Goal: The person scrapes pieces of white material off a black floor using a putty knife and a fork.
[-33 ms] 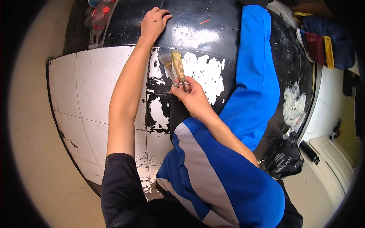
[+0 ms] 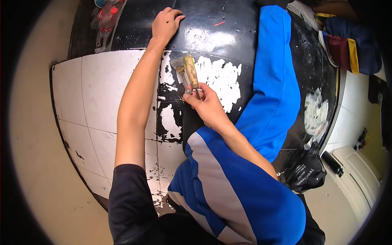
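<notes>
My right hand (image 2: 209,105) is closed near the middle, over the flaking edge between white and black surfaces. It grips a tool with a worn wooden handle (image 2: 190,72) pointing away from me and a thin metal shank (image 2: 198,94) between the fingers; its tip is hidden. Close beside the handle, reaching my fingertips, is a second piece with a flat grey end (image 2: 177,62) and a pale stem, its kind unclear. Farther off, my left hand (image 2: 165,26) rests on the glossy black surface (image 2: 134,24), fingers bent, thumb apart, nothing visible in it.
White tiles (image 2: 106,90) spread to the left, with peeled white patches (image 2: 218,79) in the middle. My blue-trousered leg (image 2: 273,73) stretches along the right. Clear bottles with red caps (image 2: 108,18) lie at far left. A black bag (image 2: 306,171) and folded cloth (image 2: 347,45) are at right.
</notes>
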The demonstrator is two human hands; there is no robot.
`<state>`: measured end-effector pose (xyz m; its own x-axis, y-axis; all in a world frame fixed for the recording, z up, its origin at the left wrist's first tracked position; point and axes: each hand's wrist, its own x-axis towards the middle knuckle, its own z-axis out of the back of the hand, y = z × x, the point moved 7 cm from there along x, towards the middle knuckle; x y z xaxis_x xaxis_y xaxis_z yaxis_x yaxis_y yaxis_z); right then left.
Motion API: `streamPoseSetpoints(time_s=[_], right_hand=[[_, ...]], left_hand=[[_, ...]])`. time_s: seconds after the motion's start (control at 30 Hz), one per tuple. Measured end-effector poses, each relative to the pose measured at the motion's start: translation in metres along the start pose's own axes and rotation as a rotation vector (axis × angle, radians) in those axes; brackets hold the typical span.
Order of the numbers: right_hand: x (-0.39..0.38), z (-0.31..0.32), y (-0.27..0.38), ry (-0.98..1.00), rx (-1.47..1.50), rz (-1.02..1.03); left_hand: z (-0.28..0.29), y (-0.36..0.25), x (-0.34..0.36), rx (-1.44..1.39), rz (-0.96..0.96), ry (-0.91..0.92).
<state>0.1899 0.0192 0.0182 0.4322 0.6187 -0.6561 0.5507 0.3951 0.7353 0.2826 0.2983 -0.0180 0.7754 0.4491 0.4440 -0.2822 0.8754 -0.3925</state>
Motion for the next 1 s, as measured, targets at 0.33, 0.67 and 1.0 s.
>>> streamPoseSetpoints(time_s=[0.33,0.67,1.0], right_hand=[[-0.003,-0.001,0.003,0.023,0.056,0.0],[0.02,-0.022,0.034,0.089,0.174,0.123],[-0.03,-0.021,0.065,0.125,-0.283,0.342]], left_hand=[[0.017,0.012,-0.018,-0.105,0.101,-0.077],[0.113,-0.068,-0.138,-0.331,0.182,0.043],[0.09,-0.066,-0.185,-0.512,0.509,-0.08]])
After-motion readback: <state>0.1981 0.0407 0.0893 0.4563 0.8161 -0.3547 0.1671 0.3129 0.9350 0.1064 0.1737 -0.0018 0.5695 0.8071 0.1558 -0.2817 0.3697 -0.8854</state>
